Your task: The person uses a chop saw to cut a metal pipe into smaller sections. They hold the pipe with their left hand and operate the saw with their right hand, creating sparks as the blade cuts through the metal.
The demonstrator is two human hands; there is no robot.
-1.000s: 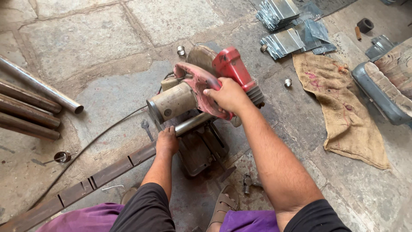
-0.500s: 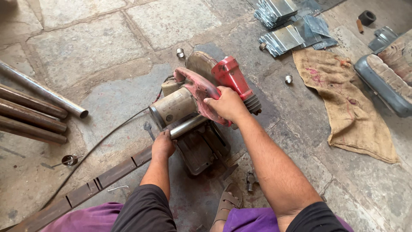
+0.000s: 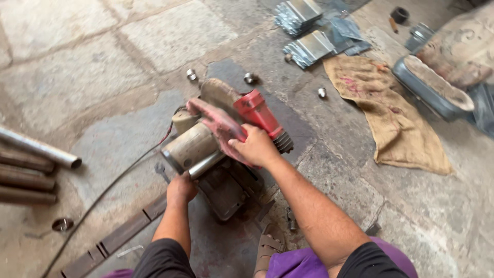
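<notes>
on the stone floor (image 3: 77, 62) sits a red chop saw (image 3: 226, 139); right hand (image 3: 256, 145) wraps closed around its handle, left hand (image 3: 181, 188) grips the flat metal bar (image 3: 123, 234) at its base.

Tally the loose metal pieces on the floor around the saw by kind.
Long pipes at left: 4
Short ring-like cut pieces: 5
Stacks of folded sheet metal: 2
Flat bar by the left hand: 1
Total: 12
</notes>
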